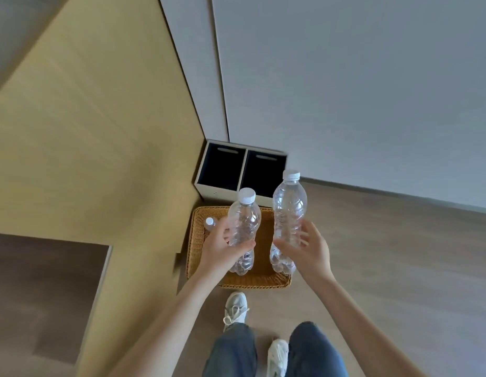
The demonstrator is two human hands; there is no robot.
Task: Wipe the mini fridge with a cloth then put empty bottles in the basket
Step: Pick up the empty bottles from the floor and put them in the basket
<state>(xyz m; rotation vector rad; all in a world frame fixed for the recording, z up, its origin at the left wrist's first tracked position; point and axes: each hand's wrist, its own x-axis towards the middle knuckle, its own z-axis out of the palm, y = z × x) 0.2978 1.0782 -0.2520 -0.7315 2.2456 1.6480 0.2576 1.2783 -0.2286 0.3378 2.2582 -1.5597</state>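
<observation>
A woven wicker basket (263, 281) sits on the wood floor in front of my feet. My left hand (220, 251) grips an empty clear plastic bottle (244, 221) with a white cap, held upright above the basket. My right hand (307, 248) holds a second, taller empty clear bottle (289, 210), also upright over the basket's right side. A third bottle (210, 223) lies inside the basket at its far left corner, only its cap and neck showing. No mini fridge or cloth is in view.
A white two-compartment bin (220, 189) with dark interiors stands just behind the basket in the corner. A yellow cabinet side (100, 159) rises on the left, with a dark surface (40, 289) at lower left. My shoes (236, 308) stand close to the basket's near rim.
</observation>
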